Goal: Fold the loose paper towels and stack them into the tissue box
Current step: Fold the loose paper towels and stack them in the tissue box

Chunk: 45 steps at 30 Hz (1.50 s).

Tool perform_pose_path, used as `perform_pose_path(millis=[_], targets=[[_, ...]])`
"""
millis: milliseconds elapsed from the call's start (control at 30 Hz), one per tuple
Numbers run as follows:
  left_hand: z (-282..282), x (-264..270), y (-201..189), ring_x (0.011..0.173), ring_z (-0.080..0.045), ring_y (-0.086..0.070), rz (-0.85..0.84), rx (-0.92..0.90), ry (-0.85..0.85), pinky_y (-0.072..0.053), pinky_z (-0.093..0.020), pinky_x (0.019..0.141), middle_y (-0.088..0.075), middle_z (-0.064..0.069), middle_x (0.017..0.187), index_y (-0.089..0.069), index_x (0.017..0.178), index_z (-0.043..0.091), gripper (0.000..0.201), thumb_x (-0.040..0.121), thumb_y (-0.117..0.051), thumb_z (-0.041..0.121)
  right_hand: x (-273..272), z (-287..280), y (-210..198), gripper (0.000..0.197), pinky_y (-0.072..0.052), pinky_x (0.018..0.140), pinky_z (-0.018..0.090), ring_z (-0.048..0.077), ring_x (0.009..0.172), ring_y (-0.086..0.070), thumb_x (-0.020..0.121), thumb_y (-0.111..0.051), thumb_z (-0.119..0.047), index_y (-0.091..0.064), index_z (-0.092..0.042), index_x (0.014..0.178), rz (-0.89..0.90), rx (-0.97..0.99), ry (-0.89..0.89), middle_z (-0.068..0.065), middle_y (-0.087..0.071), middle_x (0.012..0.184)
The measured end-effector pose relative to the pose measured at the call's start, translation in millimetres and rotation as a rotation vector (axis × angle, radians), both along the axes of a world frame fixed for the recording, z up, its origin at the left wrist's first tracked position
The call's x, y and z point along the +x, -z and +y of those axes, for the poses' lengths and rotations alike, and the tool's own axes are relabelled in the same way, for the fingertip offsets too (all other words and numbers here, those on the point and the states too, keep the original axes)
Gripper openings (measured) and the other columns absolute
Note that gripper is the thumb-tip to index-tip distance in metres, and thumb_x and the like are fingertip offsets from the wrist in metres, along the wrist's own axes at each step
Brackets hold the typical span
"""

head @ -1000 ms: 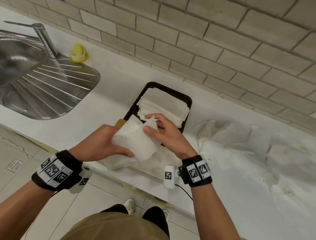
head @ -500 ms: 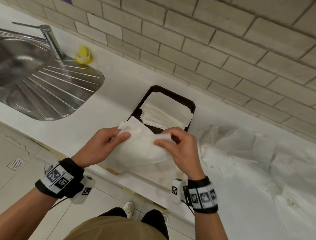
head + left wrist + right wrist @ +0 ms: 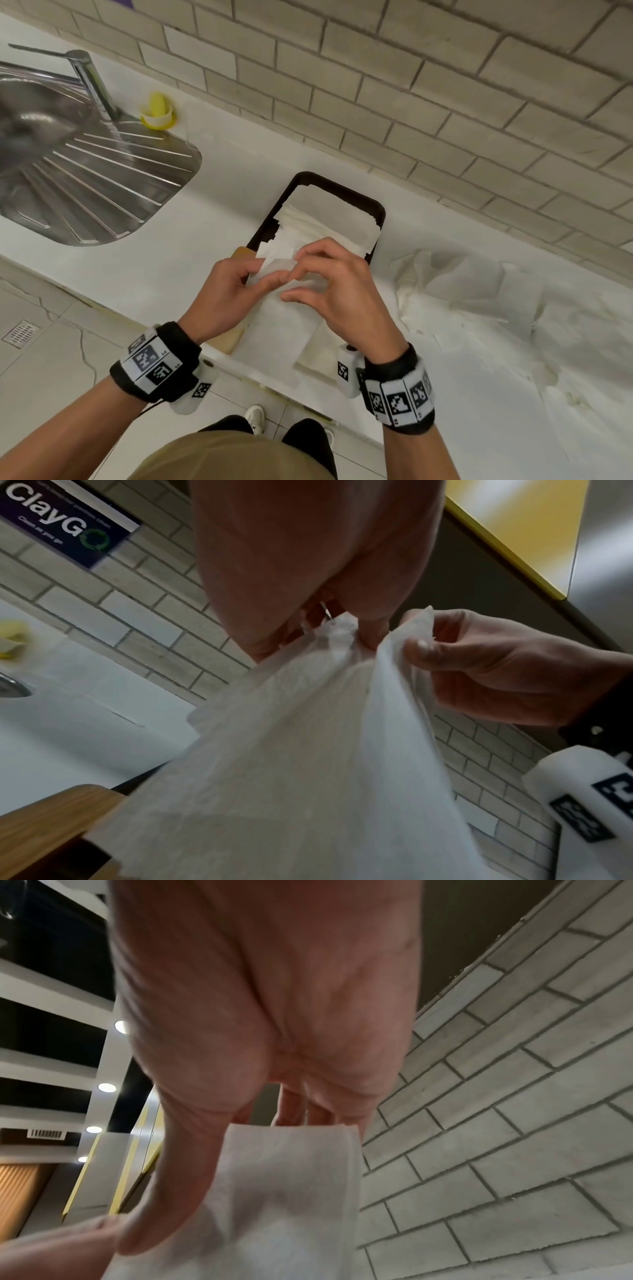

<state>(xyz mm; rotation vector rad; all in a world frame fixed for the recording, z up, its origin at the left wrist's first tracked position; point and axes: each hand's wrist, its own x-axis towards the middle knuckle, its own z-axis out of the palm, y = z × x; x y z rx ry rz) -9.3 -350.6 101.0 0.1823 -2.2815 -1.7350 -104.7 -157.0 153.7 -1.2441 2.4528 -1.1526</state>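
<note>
Pinching the top edge of a thin white paper towel [image 3: 274, 308], the left hand [image 3: 233, 294] and right hand [image 3: 339, 294] meet above the near edge of a white bench [image 3: 205, 219], each grasping the sheet between thumb and fingertips. The towel is soft, faintly embossed and slightly translucent, hanging down in loose folds. Just beyond the hands sits the tissue box [image 3: 375, 209], a dark rounded rectangular tray holding a flat stack of folded towels [image 3: 329, 219]. To the right lies a crumpled heap of loose paper towels [image 3: 479, 284]. A ribbed steel sink [image 3: 102, 192] with a tap [image 3: 92, 82] lies left, below a pale brick wall [image 3: 445, 102].

Only the left wrist view shows a wooden edge [image 3: 51, 818] under the towel and a dark wall sign [image 3: 68, 523]. Only the right wrist view shows the towel's doubled, looped top edge behind the thumb.
</note>
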Motion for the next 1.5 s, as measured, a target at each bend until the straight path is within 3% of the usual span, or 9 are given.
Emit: perform_pose_path(millis=[133,233,433,567,833,933,1100,1367,1500], targets=[[1,2,0,0.063,-0.019,-0.038,-0.059,0.144,0.027,-0.033,-0.032,0.060,-0.041,-0.001,0.065,-0.054,0.071,0.001,0.070,0.098,-0.058,0.066,1,1,5,0.021,-0.054,0.084,0.030,0.007,0.093,-0.065,0.085,-0.093,-0.020,-0.072,-0.018,0.088,0.051,-0.020,-0.017,-0.012,-0.064,0.097],[2,1,-11,0.078,-0.022,-0.068,-0.177,0.472,0.085,-0.055,-0.030,0.070,-0.071,-0.011,0.083,-0.072,0.088,-0.002,0.073,0.105,-0.051,0.066,4,4,9,0.022,-0.054,0.077,0.036,0.016,0.090,-0.065,0.088,-0.089,-0.008,-0.068,-0.014,0.089,0.168,-0.013,-0.097,-0.006,-0.066,0.094],[-3,-7,-4,0.074,-0.032,-0.056,-0.123,0.268,0.120,-0.044,-0.047,0.074,-0.062,-0.038,0.087,-0.073,0.090,-0.004,0.062,0.097,-0.072,0.058,13,11,3,0.023,-0.053,0.073,0.036,0.013,0.083,-0.059,0.091,-0.087,-0.011,-0.065,-0.013,0.092,0.193,0.027,-0.160,-0.006,-0.064,0.088],[-6,-5,-6,0.088,-0.024,-0.074,-0.105,0.172,0.129,-0.059,-0.041,0.077,-0.079,-0.016,0.102,-0.082,0.109,0.014,0.028,0.108,-0.063,0.035,9,21,-18,0.034,-0.053,0.080,0.018,-0.001,0.093,-0.066,0.089,-0.090,-0.034,-0.064,-0.022,0.108,0.005,-0.011,-0.001,-0.015,-0.069,0.093],[8,-5,-32,0.087,-0.002,-0.073,-0.140,0.276,0.224,-0.053,-0.016,0.079,-0.078,0.013,0.090,-0.080,0.086,0.044,0.048,0.106,-0.036,0.043,-9,0,-16,0.028,-0.051,0.083,0.024,0.009,0.094,-0.060,0.090,-0.088,-0.040,-0.067,-0.022,0.096,0.070,0.010,0.106,-0.011,-0.062,0.098],[8,-6,-35,0.092,-0.001,-0.076,-0.113,0.126,0.226,-0.053,-0.013,0.076,-0.080,0.017,0.100,-0.076,0.107,0.037,0.020,0.103,-0.058,0.031,-9,-5,-11,0.026,-0.041,0.094,0.014,0.010,0.112,-0.053,0.095,-0.081,-0.045,-0.066,-0.024,0.101,0.082,0.027,0.117,-0.010,-0.055,0.117],[2,-5,-35,0.100,0.001,-0.074,-0.127,0.028,0.284,-0.052,-0.011,0.082,-0.077,0.023,0.108,-0.074,0.116,0.026,0.020,0.108,-0.057,0.020,-4,7,-8,0.030,-0.044,0.072,0.018,0.012,0.078,-0.061,0.093,-0.086,-0.036,-0.063,-0.018,0.089,-0.123,-0.115,0.159,-0.009,-0.063,0.081],[-1,-9,-24,0.077,-0.016,-0.060,-0.130,0.072,0.146,-0.049,-0.037,0.068,-0.064,-0.015,0.082,-0.058,0.090,-0.011,0.065,0.112,-0.047,0.049,10,35,11,0.037,-0.057,0.062,0.047,0.021,0.069,-0.063,0.088,-0.090,-0.039,-0.059,-0.018,0.090,-0.190,-0.175,0.320,-0.005,-0.064,0.087],[-7,-11,-16,0.078,-0.026,-0.050,-0.147,0.043,0.110,-0.048,-0.060,0.072,-0.059,-0.021,0.080,-0.052,0.093,-0.014,0.087,0.104,-0.046,0.072,21,58,6,0.037,-0.052,0.057,0.036,0.021,0.058,-0.060,0.083,-0.090,-0.041,-0.063,-0.016,0.082,-0.087,-0.133,0.378,-0.003,-0.064,0.083]])
